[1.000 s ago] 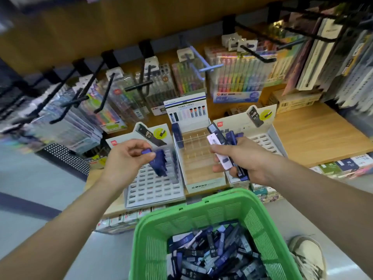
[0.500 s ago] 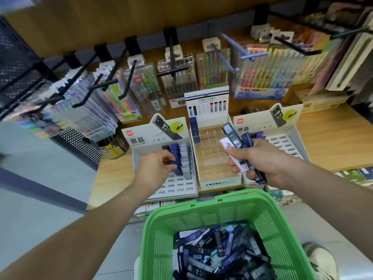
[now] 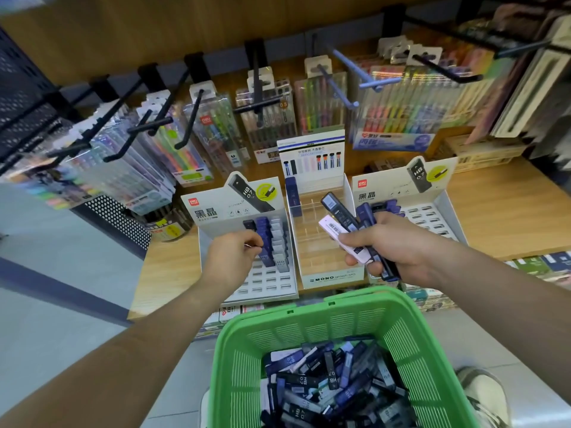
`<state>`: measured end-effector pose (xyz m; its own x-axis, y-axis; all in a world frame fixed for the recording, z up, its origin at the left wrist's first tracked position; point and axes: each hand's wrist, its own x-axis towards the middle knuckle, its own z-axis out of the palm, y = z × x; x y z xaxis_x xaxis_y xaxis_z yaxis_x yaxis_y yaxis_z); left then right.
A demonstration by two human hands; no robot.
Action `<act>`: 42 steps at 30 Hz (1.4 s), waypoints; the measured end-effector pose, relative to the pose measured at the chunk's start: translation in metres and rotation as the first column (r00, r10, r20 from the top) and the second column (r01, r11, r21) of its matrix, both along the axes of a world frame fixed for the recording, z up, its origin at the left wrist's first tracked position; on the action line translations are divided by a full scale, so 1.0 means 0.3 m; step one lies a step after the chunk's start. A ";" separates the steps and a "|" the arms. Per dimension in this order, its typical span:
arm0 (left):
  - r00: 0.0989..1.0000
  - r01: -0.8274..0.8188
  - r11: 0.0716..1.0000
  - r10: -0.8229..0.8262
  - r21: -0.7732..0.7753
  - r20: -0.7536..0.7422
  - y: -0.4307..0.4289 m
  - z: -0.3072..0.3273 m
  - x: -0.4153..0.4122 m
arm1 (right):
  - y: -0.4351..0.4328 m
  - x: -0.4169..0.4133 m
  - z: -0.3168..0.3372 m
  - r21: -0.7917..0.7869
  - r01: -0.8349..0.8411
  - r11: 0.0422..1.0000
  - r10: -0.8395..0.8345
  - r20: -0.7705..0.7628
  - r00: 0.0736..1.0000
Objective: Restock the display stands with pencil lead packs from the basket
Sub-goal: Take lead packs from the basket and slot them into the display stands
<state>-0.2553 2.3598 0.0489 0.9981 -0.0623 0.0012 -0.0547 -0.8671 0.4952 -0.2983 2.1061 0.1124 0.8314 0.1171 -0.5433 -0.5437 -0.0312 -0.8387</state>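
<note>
At the left display stand (image 3: 216,208) on the shelf (image 3: 494,211), we observe the left grip (image 3: 230,257) curled, fingertips pinching a blue lead pack (image 3: 266,257) standing in the row; right grip (image 3: 392,242) closed round a bundle of packs (image 3: 340,216) above the middle stand (image 3: 324,278); green basket (image 3: 309,307) below holds loose packs (image 3: 324,381).

Heaped flat and crisscrossed in the green plastic lattice basket (image 3: 312,332): slim black and dark blue pencil lead packs (image 3: 324,384). Beyond, side by side, three white cardboard stands. Left display stand (image 3: 216,211): two upright rows at back right, front dark blue pack (image 3: 266,257) pinched by the left hand (image 3: 231,257). Middle display stand (image 3: 327,278): single blue pack (image 3: 293,196) upright at back left. Right display stand (image 3: 432,211): open slots in front. Fanned packs (image 3: 340,214) gripped in the right hand (image 3: 398,242).
</note>
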 end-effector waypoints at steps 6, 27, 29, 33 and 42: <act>0.999 -0.024 0.998 0.026 -0.059 0.037 -0.002 0.091 0.004 | 0.006 -0.002 0.001 -0.035 -0.032 0.999 0.033 0.032 0.999; 0.857 0.056 0.747 -0.376 -0.662 -0.352 -0.197 0.255 -0.174 | 0.049 -0.022 0.043 0.312 0.110 0.944 -0.127 0.035 0.991; 0.895 0.049 0.745 -0.328 -0.665 -0.301 -0.207 0.252 -0.172 | 0.051 -0.022 0.039 0.272 0.100 0.957 -0.116 0.044 0.992; 0.929 -0.008 0.610 -0.289 -0.793 -0.232 -0.210 0.274 -0.153 | 0.046 -0.021 0.031 0.204 0.021 0.979 -0.036 0.072 0.997; 0.989 -0.054 0.714 -0.057 -0.698 -0.135 -0.206 0.335 -0.013 | -0.003 0.014 0.038 0.160 0.180 0.971 -0.179 -0.023 0.984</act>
<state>-0.2591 2.2979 0.1495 0.9908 -0.1010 -0.0905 0.0602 -0.2704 0.9609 -0.2942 2.1051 0.1240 0.8424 0.0523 -0.5363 -0.5349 0.2023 -0.8204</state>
